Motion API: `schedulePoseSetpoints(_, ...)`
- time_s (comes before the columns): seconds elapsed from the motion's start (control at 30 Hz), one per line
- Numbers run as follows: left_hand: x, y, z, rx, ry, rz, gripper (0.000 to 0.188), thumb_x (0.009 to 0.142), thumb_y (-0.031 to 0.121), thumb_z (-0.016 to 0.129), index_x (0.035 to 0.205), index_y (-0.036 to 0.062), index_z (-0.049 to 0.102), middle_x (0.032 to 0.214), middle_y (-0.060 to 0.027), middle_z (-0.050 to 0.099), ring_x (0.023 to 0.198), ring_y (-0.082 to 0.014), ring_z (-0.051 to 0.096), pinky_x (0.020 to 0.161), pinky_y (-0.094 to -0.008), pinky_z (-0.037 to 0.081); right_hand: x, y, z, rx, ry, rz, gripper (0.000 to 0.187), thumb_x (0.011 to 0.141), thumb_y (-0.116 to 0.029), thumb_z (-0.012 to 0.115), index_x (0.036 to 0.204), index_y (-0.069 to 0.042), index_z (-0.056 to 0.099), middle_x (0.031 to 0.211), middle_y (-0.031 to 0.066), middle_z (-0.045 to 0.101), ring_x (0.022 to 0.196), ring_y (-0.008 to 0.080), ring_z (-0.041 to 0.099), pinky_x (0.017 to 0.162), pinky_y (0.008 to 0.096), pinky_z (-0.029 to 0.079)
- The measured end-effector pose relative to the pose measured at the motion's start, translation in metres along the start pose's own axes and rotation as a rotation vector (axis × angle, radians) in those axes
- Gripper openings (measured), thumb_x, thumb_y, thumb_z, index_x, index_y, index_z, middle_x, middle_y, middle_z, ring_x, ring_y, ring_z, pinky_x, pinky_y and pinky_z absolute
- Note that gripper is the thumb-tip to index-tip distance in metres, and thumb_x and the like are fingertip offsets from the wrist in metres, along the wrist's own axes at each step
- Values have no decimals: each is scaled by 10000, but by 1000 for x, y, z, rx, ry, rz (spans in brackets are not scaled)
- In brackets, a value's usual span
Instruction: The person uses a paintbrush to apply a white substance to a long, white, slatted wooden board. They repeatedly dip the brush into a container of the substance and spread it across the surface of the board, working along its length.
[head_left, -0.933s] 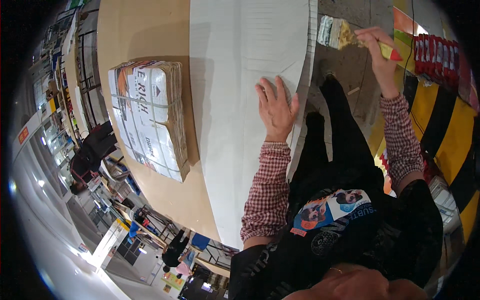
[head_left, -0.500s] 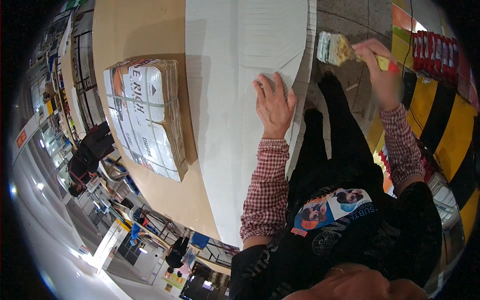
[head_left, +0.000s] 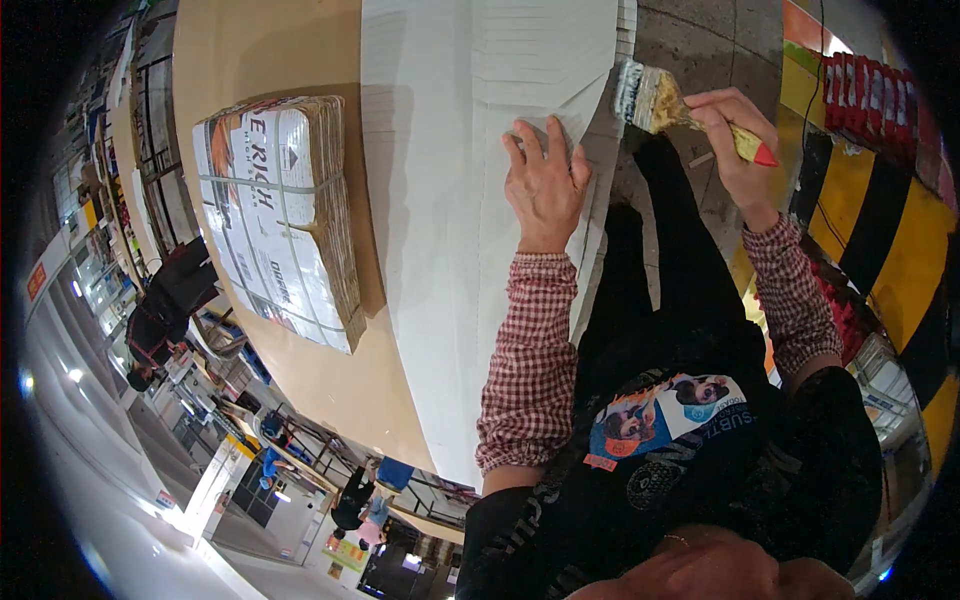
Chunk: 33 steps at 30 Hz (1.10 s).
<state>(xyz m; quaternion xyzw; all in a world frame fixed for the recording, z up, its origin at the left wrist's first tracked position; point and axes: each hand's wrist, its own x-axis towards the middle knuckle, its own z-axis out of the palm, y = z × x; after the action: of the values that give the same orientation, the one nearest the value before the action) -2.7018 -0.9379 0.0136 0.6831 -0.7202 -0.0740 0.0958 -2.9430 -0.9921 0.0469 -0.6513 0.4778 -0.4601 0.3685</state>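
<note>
My left hand [head_left: 545, 190] lies with spread fingers on a stack of pale grey-white paper sheets [head_left: 430, 200], whose right edges are fanned out in steps. My right hand [head_left: 735, 140] grips a paintbrush [head_left: 655, 100] by its yellow handle with a red tip. The brush's wide bristles carry white stuff at their end and point left, just beside the right edge of the sheets, over the floor. Whether the bristles touch the paper cannot be made out.
A strapped bundle of printed flat packaging [head_left: 280, 220] sits on the tan table [head_left: 270, 60] left of the sheets. Red packets [head_left: 870, 105] are stacked at right, above a black-and-yellow striped surface [head_left: 905, 260]. Another person [head_left: 170, 300] is far left.
My right hand has moved slightly left and brought the brush closer to the sheets' edge. The left hand stays spread on the paper; the whole view has shifted a little.
</note>
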Motion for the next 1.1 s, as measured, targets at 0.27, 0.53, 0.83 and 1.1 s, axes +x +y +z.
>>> schedulePoseSetpoints(0.27, -1, -3, 2, -35, 19, 2, 439, 979, 341, 480, 1269, 30, 588, 1246, -329, 511, 1103, -522, 535, 737, -498, 556, -8, -8, -3, -44, -1, -68, 108, 902, -24, 608, 845, 22, 688, 913, 105, 702, 779, 145, 644, 685, 269, 519)
schedulePoseSetpoints(0.53, -38, 11, 18, -79, 48, -134, 655, 938, 444, 556, 1438, 49, 403, 1475, -307, 308, 1372, -508, 265, 1090, -574, 270, -39, -16, -5, 12, 4, -53, 111, 904, -37, 612, 876, 26, 699, 910, 112, 701, 769, 147, 641, 678, 276, 517)
schedulePoseSetpoints(0.83, -62, -6, 11, -94, 12, -50, 546, 940, 353, 565, 1364, 19, 489, 1396, -326, 407, 1277, -521, 405, 996, -519, 428, -40, -11, 13, 3, 27, 6, 118, 915, -14, 592, 888, 32, 697, 946, 111, 691, 807, 130, 640, 686, 255, 514)
schedulePoseSetpoints(1.1, -55, -10, 0, -93, 21, 9, 446, 956, 288, 543, 1303, 8, 545, 1301, -349, 474, 1167, -530, 506, 845, -494, 532, -67, -26, 15, 3, 20, -17, 129, 906, -29, 594, 859, 40, 692, 927, 110, 694, 779, 135, 634, 674, 263, 509)
